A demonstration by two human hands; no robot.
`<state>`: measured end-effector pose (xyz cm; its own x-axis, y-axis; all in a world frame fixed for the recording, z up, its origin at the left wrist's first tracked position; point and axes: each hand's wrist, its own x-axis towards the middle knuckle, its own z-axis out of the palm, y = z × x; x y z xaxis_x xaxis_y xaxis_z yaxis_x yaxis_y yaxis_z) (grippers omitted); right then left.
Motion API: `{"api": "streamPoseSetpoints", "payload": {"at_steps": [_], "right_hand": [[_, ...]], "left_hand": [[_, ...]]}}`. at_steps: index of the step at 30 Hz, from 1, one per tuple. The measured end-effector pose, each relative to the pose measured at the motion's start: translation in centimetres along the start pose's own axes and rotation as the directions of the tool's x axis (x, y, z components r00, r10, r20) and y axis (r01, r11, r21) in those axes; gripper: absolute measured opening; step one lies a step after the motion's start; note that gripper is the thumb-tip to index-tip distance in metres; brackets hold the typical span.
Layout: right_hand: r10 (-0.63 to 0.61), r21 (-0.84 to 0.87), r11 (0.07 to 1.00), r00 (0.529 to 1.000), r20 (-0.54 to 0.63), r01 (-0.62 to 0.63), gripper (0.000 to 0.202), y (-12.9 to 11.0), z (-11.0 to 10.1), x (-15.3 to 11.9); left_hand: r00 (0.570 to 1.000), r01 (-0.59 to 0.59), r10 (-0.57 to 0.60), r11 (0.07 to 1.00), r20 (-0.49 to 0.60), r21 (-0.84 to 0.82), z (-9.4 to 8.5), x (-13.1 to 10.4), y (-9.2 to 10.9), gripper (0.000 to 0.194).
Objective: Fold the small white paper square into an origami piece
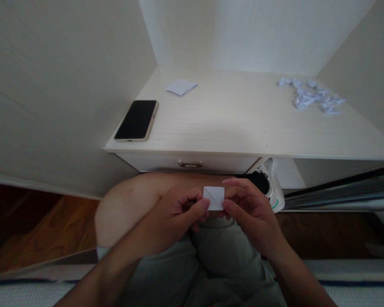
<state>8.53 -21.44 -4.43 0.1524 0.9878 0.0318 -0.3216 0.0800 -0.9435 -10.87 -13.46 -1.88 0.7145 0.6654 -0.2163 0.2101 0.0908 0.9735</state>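
Note:
A small folded square of white paper (213, 198) is held above my lap, with a diagonal crease on its face. My left hand (184, 211) pinches its left edge, the thumb lying on the lower left corner. At the right edge, my right hand (248, 209) grips the paper with its thumb near the lower right corner, the index finger raised by the upper corner. The fingertips behind the paper are partly hidden.
On the white desk top (230, 123) lie a phone (137, 120) at the left, a stack of white paper (181, 87) at the back and several crumpled or folded paper pieces (310, 96) at the right. A drawer handle (190, 164) faces my knee; a white shoe (275, 187) is at the right.

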Motion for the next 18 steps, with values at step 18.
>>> {"api": "streamPoseSetpoints", "payload": {"at_steps": [18], "right_hand": [[-0.105, -0.204, 0.968, 0.976, 0.189, 0.144, 0.03, 0.5, -0.3, 0.4]], "left_hand": [[0.943, -0.314, 0.305, 0.948, -0.133, -0.05, -0.6, -0.3, -0.1, 0.031]]}}
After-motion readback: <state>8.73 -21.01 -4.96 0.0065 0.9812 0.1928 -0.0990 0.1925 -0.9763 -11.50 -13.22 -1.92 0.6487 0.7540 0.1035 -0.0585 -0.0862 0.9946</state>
